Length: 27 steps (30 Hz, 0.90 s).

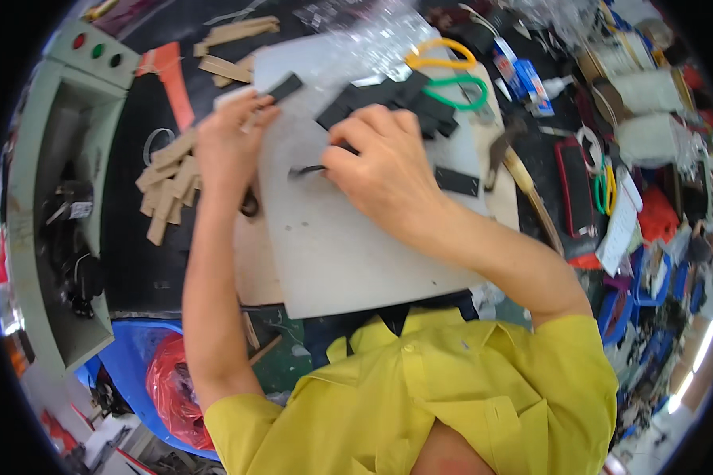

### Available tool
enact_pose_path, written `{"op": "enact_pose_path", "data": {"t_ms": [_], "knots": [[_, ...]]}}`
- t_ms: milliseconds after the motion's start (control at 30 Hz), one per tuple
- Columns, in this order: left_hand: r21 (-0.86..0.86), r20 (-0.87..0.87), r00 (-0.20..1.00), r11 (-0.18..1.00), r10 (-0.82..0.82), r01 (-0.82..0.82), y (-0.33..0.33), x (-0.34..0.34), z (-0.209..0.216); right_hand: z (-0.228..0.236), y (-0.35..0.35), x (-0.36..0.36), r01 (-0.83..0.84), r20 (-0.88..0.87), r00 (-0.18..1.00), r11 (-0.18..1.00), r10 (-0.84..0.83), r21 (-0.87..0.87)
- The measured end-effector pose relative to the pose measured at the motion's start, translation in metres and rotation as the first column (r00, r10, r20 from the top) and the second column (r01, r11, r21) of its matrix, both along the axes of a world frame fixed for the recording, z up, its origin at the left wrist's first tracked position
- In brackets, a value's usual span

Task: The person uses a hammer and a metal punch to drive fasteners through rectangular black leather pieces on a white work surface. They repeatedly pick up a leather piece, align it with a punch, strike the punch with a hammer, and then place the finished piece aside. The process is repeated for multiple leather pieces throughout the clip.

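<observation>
Over the left side of the white board (pixel 356 261), my left hand (pixel 234 138) pinches a short black strip (pixel 286 88) at its lower end. Closed fingers of my right hand (pixel 384 162) grip a thin dark tool (pixel 307 170). Its tip points left and is smeared, so I cannot make out its exact kind. Just beyond that hand lies a loose pile of black strips (pixel 404 99). A single black strip with small holes (pixel 457 181) rests on the board to the right of my right wrist.
Tan strips (pixel 169 190) are heaped left of the board, with more tan pieces (pixel 234 33) beyond. Clear plastic wrap (pixel 364 39), yellow-handled and green-handled scissors (pixel 463 93) lie at the far side. A hammer (pixel 531 190) and a dark red case (pixel 574 186) are on the right.
</observation>
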<state>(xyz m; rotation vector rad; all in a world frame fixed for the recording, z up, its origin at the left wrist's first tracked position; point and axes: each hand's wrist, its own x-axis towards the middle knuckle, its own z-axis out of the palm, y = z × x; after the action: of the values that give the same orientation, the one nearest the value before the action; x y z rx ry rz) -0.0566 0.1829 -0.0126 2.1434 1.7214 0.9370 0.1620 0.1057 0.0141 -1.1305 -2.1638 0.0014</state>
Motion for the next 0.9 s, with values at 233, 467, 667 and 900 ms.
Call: {"op": "enact_pose_path", "data": {"t_ms": [233,467,667,900], "knots": [[0.154,-0.052,0.996,0.986,0.069,-0.060,-0.043,0.009,0.028,0.018,-0.074,0.090,0.106,-0.047,0.993,0.993,-0.109,-0.058],[0.089,0.049,0.993,0.991,-0.105,0.100,-0.129,0.030,0.039,0.019,-0.147,0.092,-0.362,-0.300,0.919,0.854,0.258,-0.374],[-0.052,-0.002,0.991,0.990,-0.133,0.133,-0.174,0.042,0.034,-0.001,-0.156,0.108,-0.205,-0.175,0.973,0.920,0.153,-0.334],[0.025,0.102,0.928,0.933,-0.359,0.358,-0.188,0.079,0.013,0.032,-0.123,0.112,-0.124,-0.397,0.888,0.711,-0.231,-0.692]]}}
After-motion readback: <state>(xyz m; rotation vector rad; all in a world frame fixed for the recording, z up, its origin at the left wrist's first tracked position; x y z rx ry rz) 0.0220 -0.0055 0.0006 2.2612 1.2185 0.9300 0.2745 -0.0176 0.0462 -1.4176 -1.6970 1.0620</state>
